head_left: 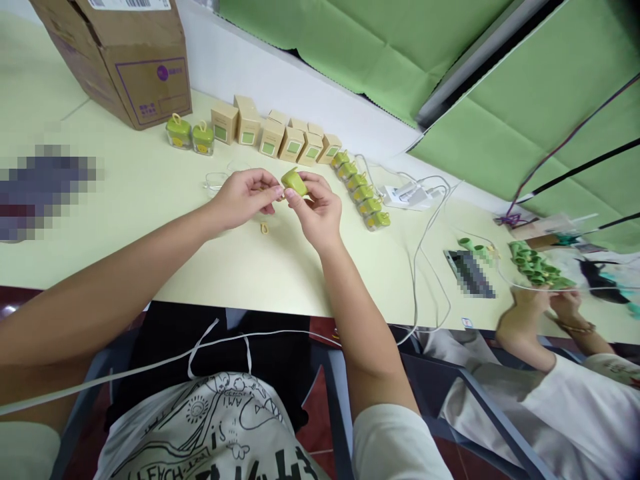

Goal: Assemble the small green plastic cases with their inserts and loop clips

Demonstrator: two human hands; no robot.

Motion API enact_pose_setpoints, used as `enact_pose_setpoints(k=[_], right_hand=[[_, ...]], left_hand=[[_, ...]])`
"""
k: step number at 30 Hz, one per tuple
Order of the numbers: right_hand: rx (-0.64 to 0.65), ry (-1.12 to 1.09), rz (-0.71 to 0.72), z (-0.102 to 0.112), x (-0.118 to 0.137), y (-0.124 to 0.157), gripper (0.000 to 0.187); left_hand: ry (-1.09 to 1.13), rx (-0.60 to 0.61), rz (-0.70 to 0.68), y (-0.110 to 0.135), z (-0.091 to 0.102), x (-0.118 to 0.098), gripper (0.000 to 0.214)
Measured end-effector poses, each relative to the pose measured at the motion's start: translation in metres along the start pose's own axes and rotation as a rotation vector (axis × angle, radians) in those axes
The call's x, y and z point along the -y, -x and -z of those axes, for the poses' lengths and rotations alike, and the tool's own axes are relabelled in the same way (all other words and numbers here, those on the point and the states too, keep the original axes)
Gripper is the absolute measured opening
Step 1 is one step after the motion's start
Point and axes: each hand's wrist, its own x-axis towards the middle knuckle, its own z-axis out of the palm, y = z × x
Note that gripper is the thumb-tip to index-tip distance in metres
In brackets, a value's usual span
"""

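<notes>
My right hand (320,208) grips a small olive-green plastic lid (294,181) between thumb and fingers, raised over the table. It resembles the green tops of the small jars nearby. My left hand (247,199) is closed in a pinch right beside the lid's lower left side; whatever lies between its fingertips is too small to make out. Below the hands, a small yellow loop (265,228) rests on the table. A clear, thin-edged object (216,180), partly hidden, lies behind my left hand.
Two green-topped jars (203,138) and several small cardboard boxes (270,137) line the wall beside a large carton (150,80). A row of green-topped jars (364,193) stands right, near a power strip (407,195) and white cables. Farther right, a co-worker's hands (565,305) touch green pieces (535,263).
</notes>
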Motion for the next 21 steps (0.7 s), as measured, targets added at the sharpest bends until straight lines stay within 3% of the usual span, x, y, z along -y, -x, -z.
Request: enact_pose_setpoints(k=[9, 13, 17, 21], right_hand=[[0.070, -0.239, -0.280, 0.000, -0.008, -0.001, 0.071], [0.114, -0.355, -0.402, -0.010, 0.013, 0.000, 0.077], [0.042, -0.431, -0.519, -0.013, 0.039, -0.001, 0.076], [0.016, -0.481, -0.558, -0.011, 0.048, -0.002, 0.072]], left_hand=[[-0.055, -0.023, 0.001, 0.002, -0.007, 0.003, 0.041], [-0.029, -0.044, 0.075, 0.003, -0.011, -0.001, 0.030], [-0.022, -0.049, 0.118, 0.005, -0.014, -0.008, 0.024], [-0.019, -0.033, 0.145, 0.006, -0.014, -0.011, 0.026]])
